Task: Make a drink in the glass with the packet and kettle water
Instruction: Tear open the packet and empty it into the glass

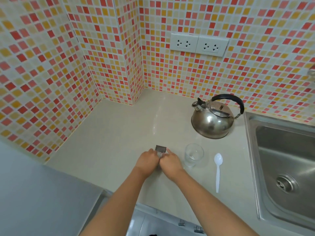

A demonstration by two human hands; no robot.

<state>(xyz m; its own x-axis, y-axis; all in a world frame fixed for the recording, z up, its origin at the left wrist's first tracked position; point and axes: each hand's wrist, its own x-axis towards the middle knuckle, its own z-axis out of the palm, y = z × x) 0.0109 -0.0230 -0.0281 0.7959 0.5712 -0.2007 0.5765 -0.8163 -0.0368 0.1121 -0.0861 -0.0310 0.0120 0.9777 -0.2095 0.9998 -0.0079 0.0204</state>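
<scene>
Both hands meet over the counter [119, 133] and hold a small dark packet [160, 149] between them. The left hand [147, 161] pinches its left side and the right hand [171, 163] pinches its right side, so the packet's top sticks up past the fingers. The glass [194, 155] stands just right of the right fingers. A white spoon [218, 169] lies past it. The kettle [213, 119] sits farther back.

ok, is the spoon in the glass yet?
No. The white spoon lies flat on the counter right of the glass, while both hands hold the packet.
</scene>
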